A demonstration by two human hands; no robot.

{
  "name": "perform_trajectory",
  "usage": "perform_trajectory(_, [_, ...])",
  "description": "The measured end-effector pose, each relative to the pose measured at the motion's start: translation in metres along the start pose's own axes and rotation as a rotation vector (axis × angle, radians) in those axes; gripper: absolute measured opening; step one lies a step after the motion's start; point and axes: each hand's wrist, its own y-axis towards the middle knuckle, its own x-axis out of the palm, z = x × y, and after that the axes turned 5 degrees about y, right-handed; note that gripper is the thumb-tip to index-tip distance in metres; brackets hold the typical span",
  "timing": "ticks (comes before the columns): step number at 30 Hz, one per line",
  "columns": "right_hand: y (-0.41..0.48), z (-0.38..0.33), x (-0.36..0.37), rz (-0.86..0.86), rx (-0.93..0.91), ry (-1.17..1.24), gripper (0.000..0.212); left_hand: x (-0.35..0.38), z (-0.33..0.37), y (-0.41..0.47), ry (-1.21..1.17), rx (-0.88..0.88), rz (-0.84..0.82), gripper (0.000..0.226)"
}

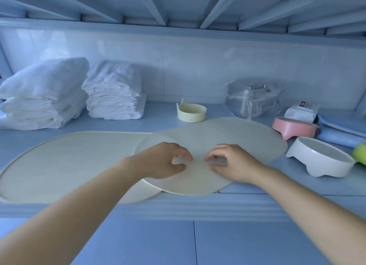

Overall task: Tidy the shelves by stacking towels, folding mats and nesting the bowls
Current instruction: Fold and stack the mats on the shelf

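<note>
Two cream mats lie on the blue shelf. The large oval mat (59,165) spreads over the left half, and a rounder mat (227,138) overlaps its right end. My left hand (162,161) and my right hand (231,163) rest on the rounder mat near its front, fingers curled and pinching at its surface. Two stacks of white towels stand at the back left: a bulky stack (39,94) and a neater stack (114,92). A cream bowl (191,112) sits behind the mats, a pink bowl (295,129) and a white bowl (320,159) to the right.
A plastic-wrapped box (255,98) and a white pouch (301,112) stand at the back right. Folded blue cloth (340,130) and a green object (360,153) are at the far right edge. The shelf above hangs low overhead.
</note>
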Motion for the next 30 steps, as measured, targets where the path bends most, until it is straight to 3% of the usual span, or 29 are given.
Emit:
perform_trajectory(9, [-0.035, 0.008, -0.007, -0.04, 0.08, 0.074, 0.033, 0.019, 0.024, -0.032, -0.136, -0.057, -0.081, 0.056])
perform_trajectory(17, [-0.038, 0.007, -0.005, -0.057, 0.048, 0.077, 0.046, 0.018, 0.035, -0.039, 0.095, 0.018, 0.015, 0.047])
perform_trajectory(22, [-0.04, 0.006, -0.007, -0.068, 0.075, 0.085, 0.044, 0.01, 0.028, -0.036, 0.001, 0.009, -0.043, 0.043])
perform_trajectory(27, [-0.04, 0.001, -0.01, -0.094, 0.11, 0.103, 0.052, 0.01, 0.023, -0.032, 0.077, 0.095, 0.009, 0.03])
perform_trajectory(30, [-0.039, -0.001, -0.01, -0.098, 0.108, 0.1, 0.052, 0.012, 0.025, -0.027, 0.128, 0.171, 0.0, 0.042])
